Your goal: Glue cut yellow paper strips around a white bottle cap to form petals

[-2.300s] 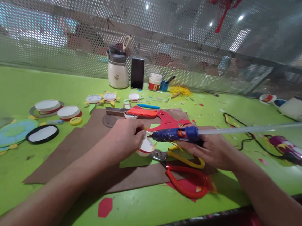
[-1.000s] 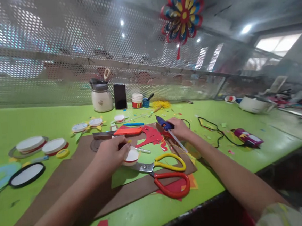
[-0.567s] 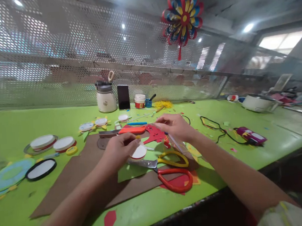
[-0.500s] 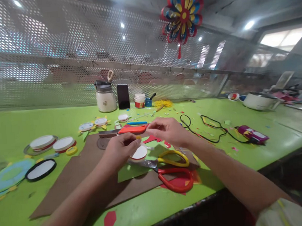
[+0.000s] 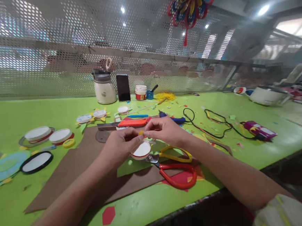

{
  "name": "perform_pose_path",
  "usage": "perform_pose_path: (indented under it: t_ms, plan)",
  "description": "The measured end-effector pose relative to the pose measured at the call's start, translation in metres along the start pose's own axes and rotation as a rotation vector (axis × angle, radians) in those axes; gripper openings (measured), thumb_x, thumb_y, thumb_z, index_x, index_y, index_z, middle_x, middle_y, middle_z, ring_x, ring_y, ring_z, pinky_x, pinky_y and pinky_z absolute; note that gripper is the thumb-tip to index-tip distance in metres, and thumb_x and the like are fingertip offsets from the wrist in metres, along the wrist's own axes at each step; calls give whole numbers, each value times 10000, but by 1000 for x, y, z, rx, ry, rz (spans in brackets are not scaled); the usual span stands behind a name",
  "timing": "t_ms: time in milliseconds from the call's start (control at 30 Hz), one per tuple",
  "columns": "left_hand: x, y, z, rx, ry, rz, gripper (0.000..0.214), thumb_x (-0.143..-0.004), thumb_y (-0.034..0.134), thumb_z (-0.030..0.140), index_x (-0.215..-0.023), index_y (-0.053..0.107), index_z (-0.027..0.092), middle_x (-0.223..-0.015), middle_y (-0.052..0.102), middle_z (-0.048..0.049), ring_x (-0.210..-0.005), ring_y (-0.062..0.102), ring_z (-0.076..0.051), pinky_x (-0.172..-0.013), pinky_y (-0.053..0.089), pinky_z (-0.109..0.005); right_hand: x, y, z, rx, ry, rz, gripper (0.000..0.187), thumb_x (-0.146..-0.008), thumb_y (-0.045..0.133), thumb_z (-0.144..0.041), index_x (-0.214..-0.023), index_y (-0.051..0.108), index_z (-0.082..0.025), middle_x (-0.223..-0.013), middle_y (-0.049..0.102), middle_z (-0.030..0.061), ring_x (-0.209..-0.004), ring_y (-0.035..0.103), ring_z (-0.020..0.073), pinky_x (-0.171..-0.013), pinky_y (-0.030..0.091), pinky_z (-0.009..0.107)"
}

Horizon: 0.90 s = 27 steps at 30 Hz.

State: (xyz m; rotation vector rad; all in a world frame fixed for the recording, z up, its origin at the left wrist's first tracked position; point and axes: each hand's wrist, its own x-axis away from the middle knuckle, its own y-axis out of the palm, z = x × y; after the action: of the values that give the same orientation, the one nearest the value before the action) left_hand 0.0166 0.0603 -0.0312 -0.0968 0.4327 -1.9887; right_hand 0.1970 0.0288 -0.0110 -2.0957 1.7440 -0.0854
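Note:
My left hand (image 5: 118,147) holds a small round white lid with a red rim (image 5: 141,151) just above a green paper sheet (image 5: 134,164). My right hand (image 5: 165,131) meets it from the right, fingertips pinched on a small yellow piece (image 5: 141,133) at the lid's upper edge. Just beyond my right hand, the blue glue gun (image 5: 172,118) lies on the table, its black cord (image 5: 206,122) trailing right. Large scissors with one yellow and one red handle (image 5: 176,165) lie right under my hands.
Brown card sheets (image 5: 74,167) cover the green table (image 5: 15,116). An orange utility knife (image 5: 127,123), round lids (image 5: 48,135), a black-rimmed disc (image 5: 36,162), a white jug (image 5: 103,87), a phone (image 5: 123,87) and paint pots (image 5: 144,91) lie behind. A perforated metal screen (image 5: 57,47) backs the table; its front edge (image 5: 174,212) is near.
My right hand laid the glue gun down on the table behind, then came back to the lid and pinched the yellow piece. My left hand kept hold of the lid.

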Motion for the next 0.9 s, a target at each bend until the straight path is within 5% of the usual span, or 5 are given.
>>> perform_pose_path:
  t_ms: [567, 767, 900]
  plan:
    - [3, -1, 9, -24, -29, -7, 315, -713, 626, 439, -788, 713, 145, -664, 651, -10, -587, 518, -138, -519, 388, -226, 2, -3, 9, -38, -14, 60, 163, -749, 684, -287, -692, 626, -146, -642, 589, -12, -551, 522, 96, -545, 442, 247]
    - [2, -1, 6, -277, 23, 17, 329, -763, 539, 438, -771, 702, 153, -656, 641, -11, -609, 524, -160, -539, 375, -249, 7, -6, 7, -85, -45, 36, 150, -789, 639, -280, -721, 593, -155, -591, 593, -16, -522, 561, 110, -548, 476, 264]
    - [5, 2, 11, -466, 60, 41, 308, -767, 491, 400, -681, 670, 163, -603, 622, -11, -590, 525, -167, -534, 352, -262, 13, -3, 10, 106, -107, 30, 98, -813, 607, -243, -759, 585, -164, -620, 610, -8, -546, 580, 117, -542, 469, 257]
